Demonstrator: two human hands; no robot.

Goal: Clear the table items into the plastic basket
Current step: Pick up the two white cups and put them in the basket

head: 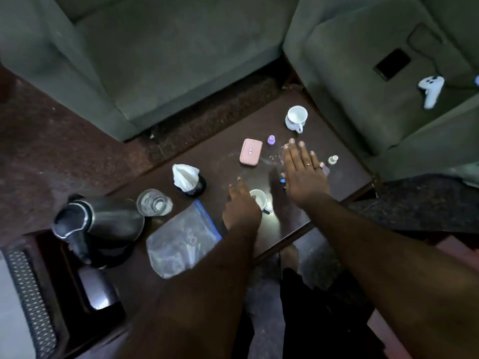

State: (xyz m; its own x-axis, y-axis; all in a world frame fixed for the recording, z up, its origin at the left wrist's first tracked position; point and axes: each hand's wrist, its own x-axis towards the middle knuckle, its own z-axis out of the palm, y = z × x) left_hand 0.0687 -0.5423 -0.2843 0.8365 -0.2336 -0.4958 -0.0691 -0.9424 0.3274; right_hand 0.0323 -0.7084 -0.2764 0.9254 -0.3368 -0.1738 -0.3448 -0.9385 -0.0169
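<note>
From the head camera, the left hand (239, 203) reached palm-down, fingers loose and empty, just above a small white ceramic cup (259, 198) on the dark wooden table (290, 229). The right hand (303, 169) hovered flat, fingers spread, holding nothing.

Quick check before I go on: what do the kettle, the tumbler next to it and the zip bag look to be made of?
Kettle: looks like brushed metal, with dull streaky reflections and a black, probably plastic, handle. Tumbler: clear glass or hard plastic; see-through with bright rings at its base. Zip bag: thin clear plastic film, crinkled, with a blue seal strip.
</note>
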